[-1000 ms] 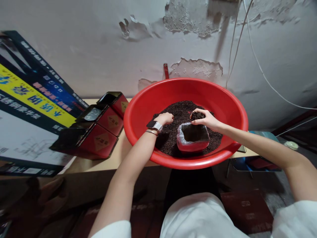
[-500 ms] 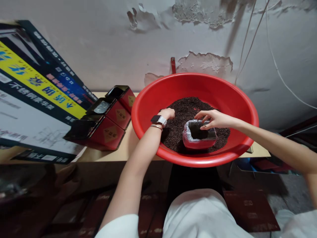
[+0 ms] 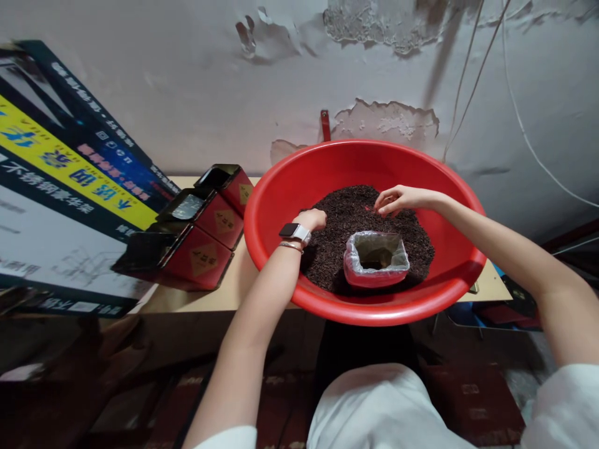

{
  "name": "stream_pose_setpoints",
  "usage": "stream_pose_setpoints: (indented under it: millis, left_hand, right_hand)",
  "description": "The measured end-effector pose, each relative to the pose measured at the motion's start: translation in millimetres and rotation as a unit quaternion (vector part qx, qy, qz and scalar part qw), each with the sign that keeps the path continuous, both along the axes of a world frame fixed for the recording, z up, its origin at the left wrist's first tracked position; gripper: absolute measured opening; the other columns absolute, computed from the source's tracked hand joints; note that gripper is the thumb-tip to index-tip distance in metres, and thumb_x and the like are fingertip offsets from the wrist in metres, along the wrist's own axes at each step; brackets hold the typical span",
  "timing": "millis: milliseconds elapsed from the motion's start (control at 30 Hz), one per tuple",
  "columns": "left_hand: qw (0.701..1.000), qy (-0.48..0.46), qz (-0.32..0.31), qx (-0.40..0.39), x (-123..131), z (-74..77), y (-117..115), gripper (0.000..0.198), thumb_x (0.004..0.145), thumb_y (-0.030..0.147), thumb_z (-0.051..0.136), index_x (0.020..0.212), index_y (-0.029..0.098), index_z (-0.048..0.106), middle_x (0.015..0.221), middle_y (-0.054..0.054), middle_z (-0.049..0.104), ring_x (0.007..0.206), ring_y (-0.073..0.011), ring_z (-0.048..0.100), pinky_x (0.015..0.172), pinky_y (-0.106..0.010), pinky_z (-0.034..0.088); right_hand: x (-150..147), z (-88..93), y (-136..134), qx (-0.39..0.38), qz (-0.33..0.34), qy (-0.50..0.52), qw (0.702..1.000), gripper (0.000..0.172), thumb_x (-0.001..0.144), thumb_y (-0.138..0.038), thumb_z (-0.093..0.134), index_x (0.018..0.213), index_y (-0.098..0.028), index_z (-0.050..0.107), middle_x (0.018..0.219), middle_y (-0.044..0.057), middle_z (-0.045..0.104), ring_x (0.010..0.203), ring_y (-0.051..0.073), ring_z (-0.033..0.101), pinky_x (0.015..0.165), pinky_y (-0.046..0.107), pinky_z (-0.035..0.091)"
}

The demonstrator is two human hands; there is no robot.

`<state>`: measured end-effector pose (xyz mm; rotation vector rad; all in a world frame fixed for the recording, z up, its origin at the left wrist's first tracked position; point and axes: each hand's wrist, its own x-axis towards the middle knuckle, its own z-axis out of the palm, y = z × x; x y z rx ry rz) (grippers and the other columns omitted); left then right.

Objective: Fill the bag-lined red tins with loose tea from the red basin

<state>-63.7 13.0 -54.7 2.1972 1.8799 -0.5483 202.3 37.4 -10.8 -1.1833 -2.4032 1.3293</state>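
Note:
A big red basin on a pale table holds a heap of dark loose tea. A small red tin lined with a clear plastic bag stands open in the heap at the front. My left hand, a watch on its wrist, rests curled on the tea left of the tin. My right hand hovers over the tea behind the tin, fingers bent downward and close together; I cannot see anything in them.
Three open red tins lie in a row on the table left of the basin. A large printed carton leans at far left. A peeling wall with cables stands behind. Dark boxes lie on the floor below.
My right hand carried a pinch of tea over the lined tin, dropped it, then drew back to the heap behind the tin. My left hand stayed put.

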Motion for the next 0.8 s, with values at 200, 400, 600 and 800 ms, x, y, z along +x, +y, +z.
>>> stream_pose_setpoints:
  millis: [200, 400, 600, 800]
  left_hand:
    - [1.0, 0.008, 0.005, -0.014, 4.1, 0.4, 0.7, 0.044, 0.083, 0.013, 0.045, 0.122, 0.019, 0.063, 0.127, -0.014, 0.06, 0.112, -0.0254, 0.06, 0.09, -0.031, 0.049]
    - [0.999, 0.009, -0.002, -0.032, 12.9, -1.2, 0.0, 0.043, 0.082, 0.01, 0.047, 0.121, 0.019, 0.064, 0.126, -0.015, 0.06, 0.113, -0.0269, 0.059, 0.09, -0.033, 0.05]
    - [0.999, 0.005, -0.007, -0.041, 15.5, -1.5, -1.0, 0.043, 0.08, 0.008, 0.048, 0.118, 0.018, 0.065, 0.123, -0.015, 0.063, 0.111, -0.0271, 0.061, 0.087, -0.033, 0.052]
    - [0.999, 0.009, -0.008, -0.05, 14.9, -2.0, 0.2, 0.043, 0.081, 0.008, 0.047, 0.119, 0.017, 0.064, 0.123, -0.016, 0.062, 0.11, -0.0277, 0.061, 0.087, -0.034, 0.052]
  right_hand:
    - [-21.5, -86.3, 61.1, 0.167, 0.04, -0.227, 0.959, 0.07, 0.069, -0.05, 0.071, 0.131, -0.022, 0.053, 0.136, 0.014, 0.049, 0.124, 0.032, 0.046, 0.104, 0.046, 0.036]
    - [-64.3, -150.6, 67.6, 0.183, 0.167, -0.279, 0.928, 0.086, 0.07, -0.051, 0.07, 0.145, -0.038, 0.03, 0.158, 0.01, 0.002, 0.142, 0.042, -0.004, 0.102, 0.071, 0.017]
    - [-34.2, -159.8, 87.3, 0.157, 0.088, -0.361, 0.915, 0.097, 0.063, -0.058, 0.072, 0.146, -0.04, 0.026, 0.157, 0.011, 0.004, 0.141, 0.044, -0.004, 0.096, 0.076, 0.017]
    - [-4.2, -162.8, 90.1, 0.123, 0.018, -0.374, 0.919, 0.101, 0.057, -0.059, 0.075, 0.144, -0.031, 0.032, 0.152, 0.017, 0.017, 0.136, 0.046, 0.023, 0.103, 0.059, 0.03]
